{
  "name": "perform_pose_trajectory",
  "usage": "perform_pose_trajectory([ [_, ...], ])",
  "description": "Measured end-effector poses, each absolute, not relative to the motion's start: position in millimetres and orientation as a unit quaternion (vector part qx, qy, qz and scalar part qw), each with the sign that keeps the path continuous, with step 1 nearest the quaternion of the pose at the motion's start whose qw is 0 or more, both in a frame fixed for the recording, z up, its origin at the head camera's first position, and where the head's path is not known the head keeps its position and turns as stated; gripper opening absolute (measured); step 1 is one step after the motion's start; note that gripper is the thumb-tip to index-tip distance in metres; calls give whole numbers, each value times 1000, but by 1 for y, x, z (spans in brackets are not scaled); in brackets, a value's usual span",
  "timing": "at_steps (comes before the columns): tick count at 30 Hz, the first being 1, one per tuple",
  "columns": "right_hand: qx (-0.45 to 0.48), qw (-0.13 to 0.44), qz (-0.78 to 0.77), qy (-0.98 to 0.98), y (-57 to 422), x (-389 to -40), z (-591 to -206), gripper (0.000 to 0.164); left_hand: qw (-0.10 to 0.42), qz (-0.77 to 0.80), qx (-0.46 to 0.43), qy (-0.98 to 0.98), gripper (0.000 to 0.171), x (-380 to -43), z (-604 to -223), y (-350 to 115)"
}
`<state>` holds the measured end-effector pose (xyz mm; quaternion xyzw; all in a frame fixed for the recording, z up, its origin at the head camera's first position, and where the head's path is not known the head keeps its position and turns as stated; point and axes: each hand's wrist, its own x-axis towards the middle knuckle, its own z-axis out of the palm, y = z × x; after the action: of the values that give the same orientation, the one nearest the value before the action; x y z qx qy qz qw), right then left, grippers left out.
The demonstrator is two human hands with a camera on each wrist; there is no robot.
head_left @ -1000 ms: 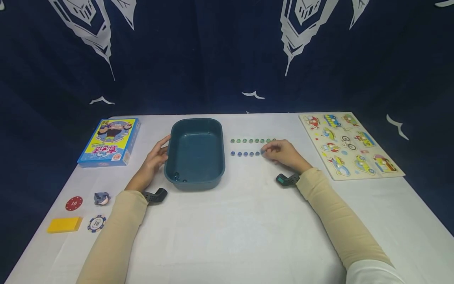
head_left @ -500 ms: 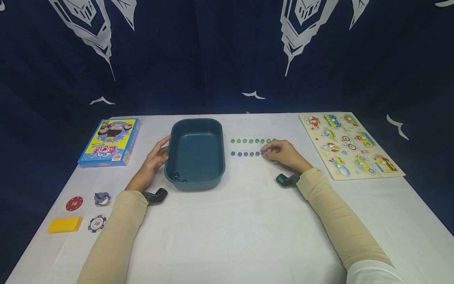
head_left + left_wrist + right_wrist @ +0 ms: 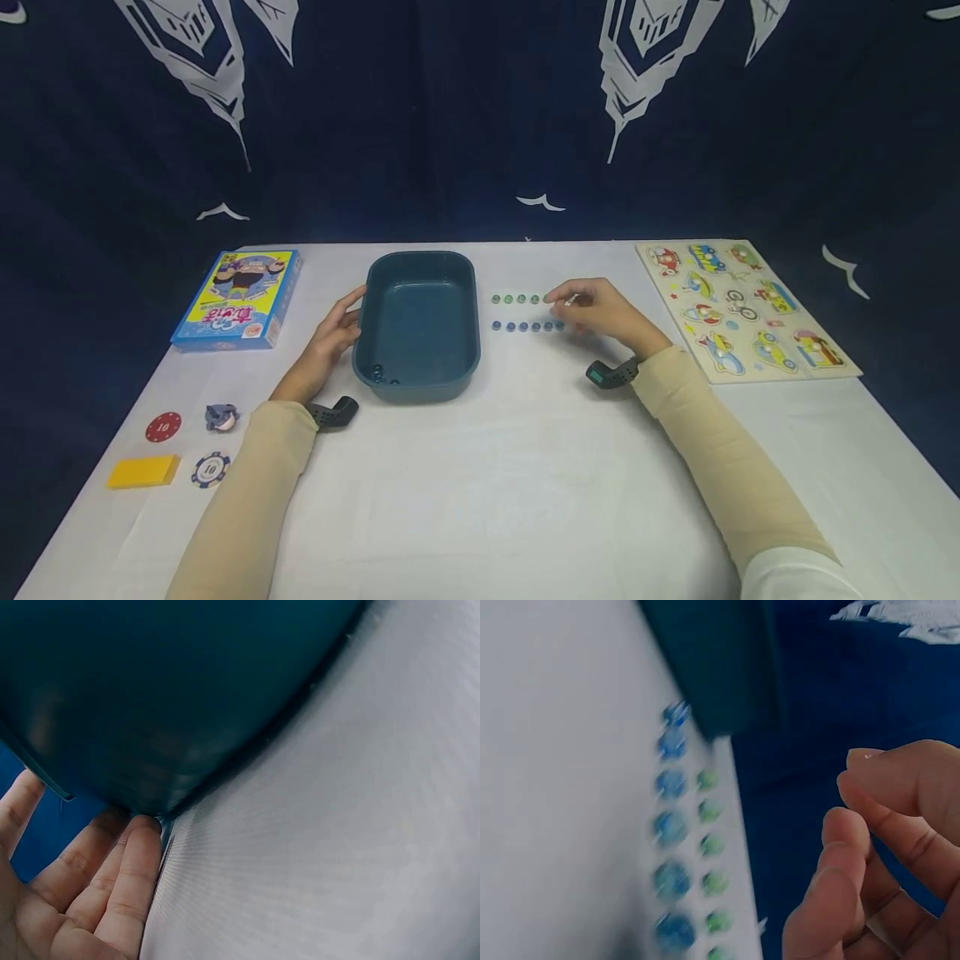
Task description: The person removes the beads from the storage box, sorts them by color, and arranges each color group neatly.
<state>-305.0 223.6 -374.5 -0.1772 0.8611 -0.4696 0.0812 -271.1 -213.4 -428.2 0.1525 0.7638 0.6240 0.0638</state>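
A dark teal plastic tub (image 3: 420, 321) stands left of the table's middle, with a few small dark marbles (image 3: 378, 372) in its near left corner. My left hand (image 3: 322, 350) touches the tub's left side with its fingers extended; in the left wrist view the fingertips (image 3: 142, 825) meet the tub's wall. Right of the tub lie two rows of glass marbles, green marbles (image 3: 521, 298) behind and blue marbles (image 3: 522, 327) in front. Over the right end of these rows hovers my right hand (image 3: 600, 312). Its thumb and forefinger are apart with nothing visible between them.
At the back left lies a blue and yellow box (image 3: 238, 296). Near the left edge are a red chip (image 3: 163, 427), a small shark toy (image 3: 221, 417), a yellow block (image 3: 144, 472) and a white-blue chip (image 3: 210, 470). A picture puzzle board (image 3: 742, 312) lies right.
My right hand has let go of the last blue marble in the front row and lifted slightly up and back, toward the green row. The left hand stays at the tub.
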Motion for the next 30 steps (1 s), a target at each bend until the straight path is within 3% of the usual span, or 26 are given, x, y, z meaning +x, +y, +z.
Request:
perform_pose_trajectory([
  [7, -277, 138, -463, 831, 179, -308, -340, 25, 66, 623, 146, 765, 69, -272, -429, -214],
  [16, -393, 208, -428, 787, 103, -321, -325, 24, 65, 622, 147, 766, 68, -272, -428, -216],
  [30, -444, 313, -327, 773, 18, -340, -326, 25, 65, 625, 157, 762, 69, -273, -427, -214],
])
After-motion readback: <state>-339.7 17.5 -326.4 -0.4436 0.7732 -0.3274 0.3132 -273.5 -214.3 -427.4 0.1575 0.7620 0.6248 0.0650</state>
